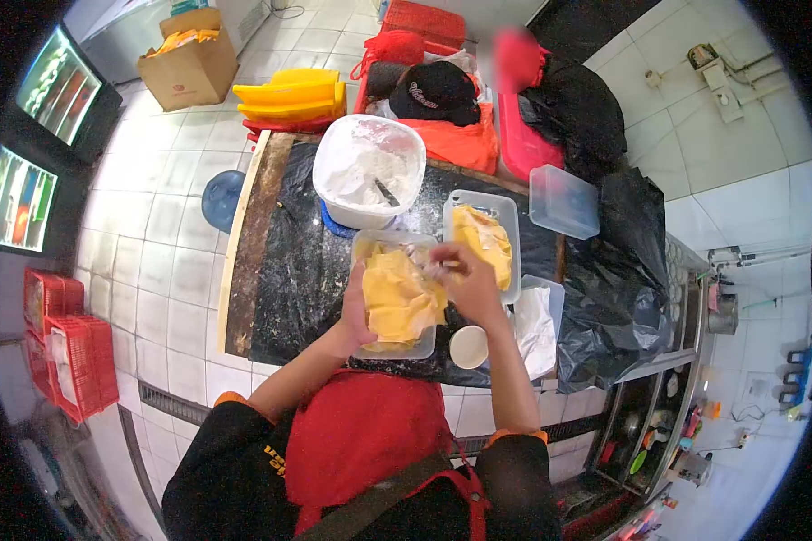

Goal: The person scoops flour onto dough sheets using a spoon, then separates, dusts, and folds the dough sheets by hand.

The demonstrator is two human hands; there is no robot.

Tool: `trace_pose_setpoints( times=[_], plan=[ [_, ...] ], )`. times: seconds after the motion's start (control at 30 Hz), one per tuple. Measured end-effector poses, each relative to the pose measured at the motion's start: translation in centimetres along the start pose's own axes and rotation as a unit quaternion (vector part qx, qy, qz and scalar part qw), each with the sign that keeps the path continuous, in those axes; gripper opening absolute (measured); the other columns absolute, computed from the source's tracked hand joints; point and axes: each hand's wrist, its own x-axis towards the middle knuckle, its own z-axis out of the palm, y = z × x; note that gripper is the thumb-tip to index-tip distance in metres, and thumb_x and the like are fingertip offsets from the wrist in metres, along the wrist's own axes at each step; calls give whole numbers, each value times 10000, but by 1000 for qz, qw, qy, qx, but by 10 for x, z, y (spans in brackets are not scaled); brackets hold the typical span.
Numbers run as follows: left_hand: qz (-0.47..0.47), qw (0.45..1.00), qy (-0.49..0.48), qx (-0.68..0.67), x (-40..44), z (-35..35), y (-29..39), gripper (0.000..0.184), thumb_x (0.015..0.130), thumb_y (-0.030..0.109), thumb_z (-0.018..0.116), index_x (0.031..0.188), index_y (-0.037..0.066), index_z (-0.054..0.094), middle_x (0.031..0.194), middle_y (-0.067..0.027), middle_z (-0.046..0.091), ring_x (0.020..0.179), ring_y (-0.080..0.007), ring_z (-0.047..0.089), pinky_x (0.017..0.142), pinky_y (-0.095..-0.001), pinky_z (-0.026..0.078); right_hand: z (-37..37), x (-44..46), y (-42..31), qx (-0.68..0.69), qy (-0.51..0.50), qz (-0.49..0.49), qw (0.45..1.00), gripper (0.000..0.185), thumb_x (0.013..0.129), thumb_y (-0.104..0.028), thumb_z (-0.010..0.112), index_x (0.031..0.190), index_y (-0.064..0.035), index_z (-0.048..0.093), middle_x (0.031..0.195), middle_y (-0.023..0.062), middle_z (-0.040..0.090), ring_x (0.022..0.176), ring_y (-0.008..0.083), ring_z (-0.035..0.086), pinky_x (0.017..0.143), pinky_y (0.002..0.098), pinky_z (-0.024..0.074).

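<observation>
A clear plastic container (421, 350) full of thin yellow dough sheets (395, 293) sits on the black table cover in front of me. My left hand (355, 311) grips its left side, with the fingers along the wall and the thumb near the sheets. Above the container's right edge, my right hand (467, 281) has its fingertips pinched together, white with flour; what lies between them is too small to tell. A second container (512, 290) holding more floury yellow sheets stands right behind that hand. At the back, a white tub (325, 185) contains flour (370, 162) with a dark-handled tool in it.
Near my right forearm are a round pale cup (468, 347) and a container with white sheets (535, 334). An upturned clear box (564, 202) lies farther right. Beyond the table are a black cap (435, 93), red crates and yellow stools (290, 95). Red baskets (79, 365) stand at left.
</observation>
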Motion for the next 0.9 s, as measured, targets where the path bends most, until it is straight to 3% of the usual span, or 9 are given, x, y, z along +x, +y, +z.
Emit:
trace_pose_setpoints(
  times=[0.03,0.07,0.1,0.17,0.27,0.33,0.5,0.63,0.9],
  plan=[
    [32,999,20,34,2,-13,0,662,943,568,486,1406,97,463,1371,-162,546,1242,-364,547,1068,-522,422,-8,16,17,-60,39,-9,997,247,870,-68,696,1110,-34,647,1022,67,691,941,146,655,861,300,520],
    [31,999,20,34,-3,-14,3,662,943,568,486,1406,97,463,1371,-162,546,1242,-364,547,1068,-522,422,-17,36,41,-104,109,-23,988,229,885,-135,634,1099,-56,657,1021,144,703,956,305,684,827,388,534],
    [13,999,19,28,-8,-12,7,641,947,540,497,1400,89,465,1360,-163,552,1233,-362,554,1065,-516,426,-31,62,94,-184,156,-66,968,220,907,-133,592,1103,-61,661,1020,164,704,947,347,680,826,416,535],
    [-7,1000,16,25,-17,-9,13,620,951,512,508,1394,81,468,1350,-164,559,1223,-361,560,1062,-511,430,-55,94,136,-227,193,-22,954,215,904,-116,574,1092,-59,663,1010,180,701,942,380,672,838,447,530],
    [26,998,42,40,-25,-10,20,599,963,473,502,1399,64,457,1356,-177,549,1230,-367,550,1068,-512,422,-75,119,162,-320,120,2,940,228,894,-55,582,1109,-41,655,1013,170,712,993,329,683,851,388,534],
    [94,989,41,103,-28,-12,23,607,970,462,491,1412,51,432,1373,-191,531,1249,-376,531,1080,-513,409,-82,122,158,-271,85,8,959,263,850,-57,619,1110,-45,659,1007,166,713,995,314,685,854,387,535],
    [69,996,41,26,-34,-19,31,622,967,441,489,1427,32,397,1384,-206,514,1259,-387,519,1086,-525,398,-89,129,155,-358,-49,-18,932,319,771,-84,717,1085,-48,671,986,149,719,959,298,695,847,371,536],
    [58,994,82,44,-35,-26,36,611,962,425,487,1415,23,407,1363,-216,528,1234,-389,541,1070,-537,413,-87,125,151,-322,-23,-69,944,268,786,-171,734,1025,-72,665,959,161,703,950,367,664,808,463,528],
    [74,989,98,79,-31,-26,37,573,950,397,502,1374,15,448,1303,-207,574,1171,-383,587,1032,-521,454,-87,132,144,-360,-58,58,929,352,717,-215,803,998,-50,669,973,183,702,939,369,667,826,467,530]
  ],
)
